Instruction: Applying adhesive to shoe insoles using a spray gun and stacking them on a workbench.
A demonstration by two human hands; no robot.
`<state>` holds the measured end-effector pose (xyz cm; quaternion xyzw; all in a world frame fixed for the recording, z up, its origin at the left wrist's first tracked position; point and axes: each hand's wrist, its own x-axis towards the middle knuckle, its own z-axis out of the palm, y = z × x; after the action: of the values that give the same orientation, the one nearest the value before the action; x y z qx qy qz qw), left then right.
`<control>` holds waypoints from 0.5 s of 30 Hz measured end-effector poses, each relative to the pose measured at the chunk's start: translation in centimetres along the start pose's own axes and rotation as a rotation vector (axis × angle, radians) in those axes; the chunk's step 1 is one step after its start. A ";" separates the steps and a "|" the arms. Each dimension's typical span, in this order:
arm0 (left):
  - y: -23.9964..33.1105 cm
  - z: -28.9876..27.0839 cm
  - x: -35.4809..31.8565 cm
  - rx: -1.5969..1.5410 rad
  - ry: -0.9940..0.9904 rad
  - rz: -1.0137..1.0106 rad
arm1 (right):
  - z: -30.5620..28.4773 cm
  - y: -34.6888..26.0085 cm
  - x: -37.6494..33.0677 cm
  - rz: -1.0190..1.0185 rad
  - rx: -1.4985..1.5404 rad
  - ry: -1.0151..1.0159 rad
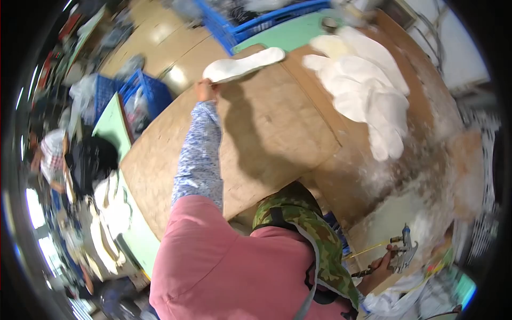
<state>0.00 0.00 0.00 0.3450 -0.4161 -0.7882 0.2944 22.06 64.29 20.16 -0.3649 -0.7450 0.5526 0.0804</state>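
Observation:
My left hand (205,90) reaches out over the brown board-covered table, its fingers closed on one end of a white insole (244,64). The insole stretches off to the right of the hand, above the board, and casts a shadow on it. At the lower right my right hand (377,268) is wrapped round a metal spray gun (407,251), held low beside the table, with a yellow hose (368,249) near it. A loose heap of white insoles (368,80) lies overlapping on the table's right side.
The brown board (176,154) spreads before me. Blue plastic crates (229,37) stand beyond it, and another blue crate (149,90) is at the left. White residue coats the right end. A person (53,154) is at the far left, near more white pieces (109,208).

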 end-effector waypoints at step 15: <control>18.9 -31.0 -14.2 0.117 0.268 0.354 | 6.8 -0.4 0.4 -0.033 -0.171 -0.538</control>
<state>36.14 -12.42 7.60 0.3849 -0.4722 -0.6457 0.4604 17.99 59.28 17.85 -0.1985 -0.7893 0.5634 -0.1423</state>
